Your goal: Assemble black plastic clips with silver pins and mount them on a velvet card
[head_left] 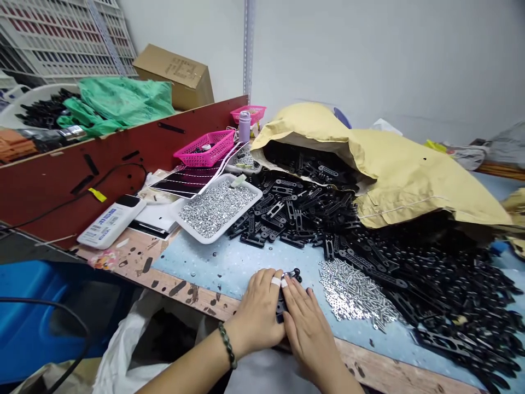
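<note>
While we leaned over the near edge of the table, our left hand [260, 309] and right hand [307, 323] lay side by side, palms down, over a black piece [280, 308]. That piece sat between them on the light blue mat [192, 261], showing only in the narrow gap and just beyond the fingertips. Our fingers were held together and bent slightly over it; the hands hid their own undersides, so we could not tell whether either was closed on the piece. Each hand had a white band [276, 281] round one finger, and we wore a beaded bracelet [227, 345] on the left wrist.

Just to the right of our right hand, we had a heap of silvery metal pins [356, 295] spread on the mat. Beyond and to the right of it, loose black parts [287, 210] lay in a broad pile, spilling from the mouth of a yellow sack [315, 123]. On the far left of our hands, we had a white tray [204, 239] filled with small metal pieces [219, 207]. Beyond that we saw a pink basket [209, 157] and a lilac bottle [244, 128], near a red-brown partition [36, 191].
</note>
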Demonstrator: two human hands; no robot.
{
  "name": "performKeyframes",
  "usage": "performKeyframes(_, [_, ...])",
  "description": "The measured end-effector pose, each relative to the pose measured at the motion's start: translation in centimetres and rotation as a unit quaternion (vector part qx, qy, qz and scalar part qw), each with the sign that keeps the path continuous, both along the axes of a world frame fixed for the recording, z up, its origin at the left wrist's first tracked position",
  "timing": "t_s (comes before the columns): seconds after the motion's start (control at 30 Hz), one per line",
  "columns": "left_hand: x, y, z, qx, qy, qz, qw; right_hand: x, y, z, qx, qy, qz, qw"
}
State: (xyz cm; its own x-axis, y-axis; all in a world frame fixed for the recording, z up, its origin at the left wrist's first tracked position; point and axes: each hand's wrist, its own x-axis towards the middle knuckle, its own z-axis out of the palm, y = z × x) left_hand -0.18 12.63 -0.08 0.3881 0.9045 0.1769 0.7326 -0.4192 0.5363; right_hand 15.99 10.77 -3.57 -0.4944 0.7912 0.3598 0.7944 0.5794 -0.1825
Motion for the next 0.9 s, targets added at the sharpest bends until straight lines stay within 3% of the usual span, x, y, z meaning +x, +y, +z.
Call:
performKeyframes(0.17, [0.4,0.3,-0.1,0.016,-0.017,0.004,1.0,0.1,0.5,-1.0,-0.049,0.102,-0.066,0.991])
performKeyframes(0.3, [-1.4,-0.6,1.2,0.009,-0.049,0.001,0.999,1.5,0.0,-1.0,-0.109,0.289,-0.145,0.94])
performKeyframes(0.4, [-6.7,-4.1,2.9,-0.049,-0.093,0.066,0.992,2.5,-0.6,-1.0,-0.122,0.346,-0.168,0.915])
performKeyframes(0.53, [-16.2,-11.3,3.7,-0.262,-0.136,0.196,0.935,2.6,-1.0,-0.7,-0.141,0.323,-0.162,0.922])
performKeyframes(0.6, [-19.8,-13.8,2.1,-0.318,-0.129,0.25,0.905,2.0,-0.5,-0.5,-0.136,0.299,-0.151,0.932])
performKeyframes(0.67, [-21.7,-14.4,-1.1,-0.312,-0.101,0.308,0.893,1.1,0.8,-0.2,-0.123,0.28,-0.122,0.944])
performKeyframes(0.8, [-21.7,-10.9,-7.9,-0.276,-0.023,0.385,0.88,-2.0,5.6,1.1,-0.048,0.224,-0.057,0.972])
performKeyframes(0.9, [-20.7,-9.3,-9.7,-0.254,0.014,0.405,0.878,-4.9,9.3,2.4,0.016,0.152,-0.025,0.988])
